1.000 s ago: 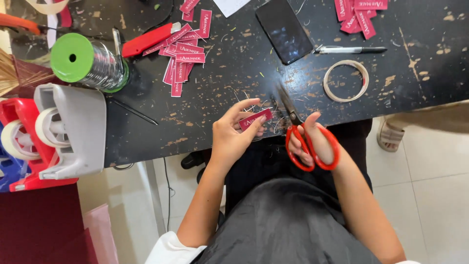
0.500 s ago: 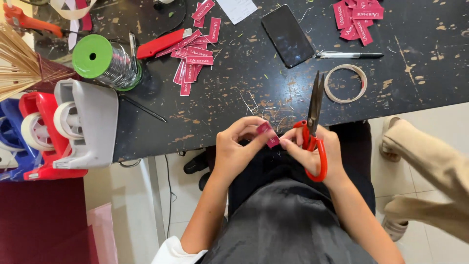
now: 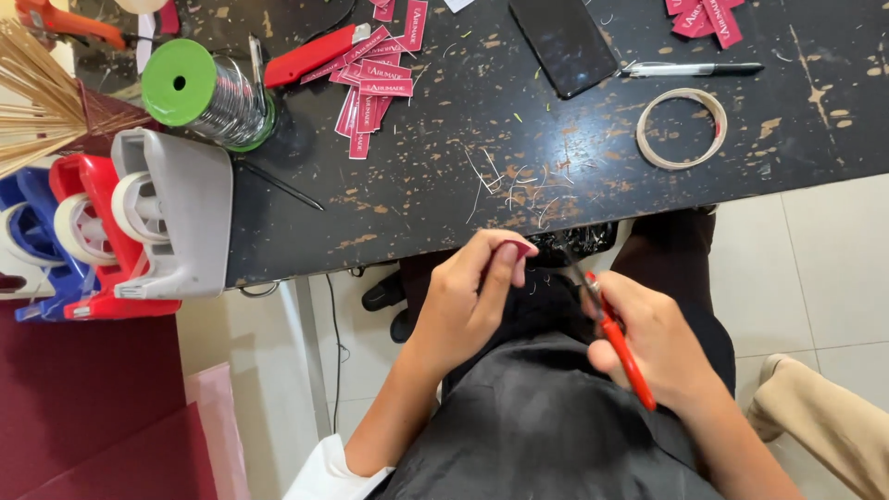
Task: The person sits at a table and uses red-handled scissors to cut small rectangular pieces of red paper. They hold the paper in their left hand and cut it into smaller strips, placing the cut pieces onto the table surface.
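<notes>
- Head view: left hand (image 3: 468,301) is pinching a small red label (image 3: 515,248) at its fingertips, just below the black table (image 3: 556,157) edge.
- Right hand (image 3: 653,338) is gripping red-handled scissors (image 3: 616,338), blades pointing up-left toward the label, just beside it.

The black, scuffed worktop (image 3: 482,176) carries a dark phone (image 3: 565,42) lying flat. Right of the phone lie a black pen (image 3: 690,68) and, nearer the edge, a ring of tape (image 3: 682,128). Left of the phone lie a scatter of red labels (image 3: 375,79), a red utility knife (image 3: 310,56), a green-capped wire spool (image 3: 199,93) and a grey tape dispenser (image 3: 171,218). Thread clippings (image 3: 519,190) lie below the phone.
</notes>
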